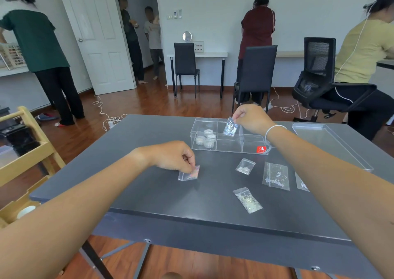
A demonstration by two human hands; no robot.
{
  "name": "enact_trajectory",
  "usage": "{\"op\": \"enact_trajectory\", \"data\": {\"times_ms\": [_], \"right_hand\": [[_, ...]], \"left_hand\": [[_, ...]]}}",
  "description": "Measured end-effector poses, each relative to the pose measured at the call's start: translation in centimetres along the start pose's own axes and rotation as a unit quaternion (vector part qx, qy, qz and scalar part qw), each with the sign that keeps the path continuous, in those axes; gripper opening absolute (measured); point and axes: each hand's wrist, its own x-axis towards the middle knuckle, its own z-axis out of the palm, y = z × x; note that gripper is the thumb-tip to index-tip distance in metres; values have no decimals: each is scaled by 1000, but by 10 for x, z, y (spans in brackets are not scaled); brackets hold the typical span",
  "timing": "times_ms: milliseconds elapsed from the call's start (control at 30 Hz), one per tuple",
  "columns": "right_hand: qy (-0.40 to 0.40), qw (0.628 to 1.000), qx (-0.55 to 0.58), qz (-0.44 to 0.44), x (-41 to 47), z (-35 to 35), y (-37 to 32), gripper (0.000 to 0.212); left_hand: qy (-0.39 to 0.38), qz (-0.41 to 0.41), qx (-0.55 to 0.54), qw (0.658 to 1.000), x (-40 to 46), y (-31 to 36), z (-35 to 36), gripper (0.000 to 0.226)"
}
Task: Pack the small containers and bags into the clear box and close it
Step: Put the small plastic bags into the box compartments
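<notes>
The clear box (251, 150) with dividers stands open at the far middle of the dark table, a red sticker on its front right corner. Several small round containers (206, 138) sit in its left compartment. My right hand (251, 116) pinches a small glitter bag (230, 127) by its top, hanging over the box's middle compartment. My left hand (173, 156) pinches a pinkish bag (189, 174) that touches the table. Several more bags lie loose in front of the box: a small one (245, 166), a larger one (276, 175), one nearest me (248, 200), one partly hidden by my right forearm (301, 184).
The clear lid (332, 142) lies flat at the table's right. A wooden cart (27, 151) stands left of the table. Chairs (254, 74), white cables on the floor and several people are behind the table.
</notes>
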Motion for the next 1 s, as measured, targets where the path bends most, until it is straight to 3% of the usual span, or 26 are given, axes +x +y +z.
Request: {"op": "enact_trajectory", "data": {"times_ms": [367,533,733,1000], "right_hand": [[-76,996,-47,12,-1,8,2,22],[-83,996,-42,15,1,11,9,28],[-70,997,-25,12,-1,13,15,31],[5,999,34,-31,-8,1,23,29]], "left_hand": [[37,38,-51,997,12,13,-35,14],[68,65,-49,994,28,25,-53,33],[83,74,-61,992,48,42,-62,33],[147,68,-85,983,84,58,-56,19]]}}
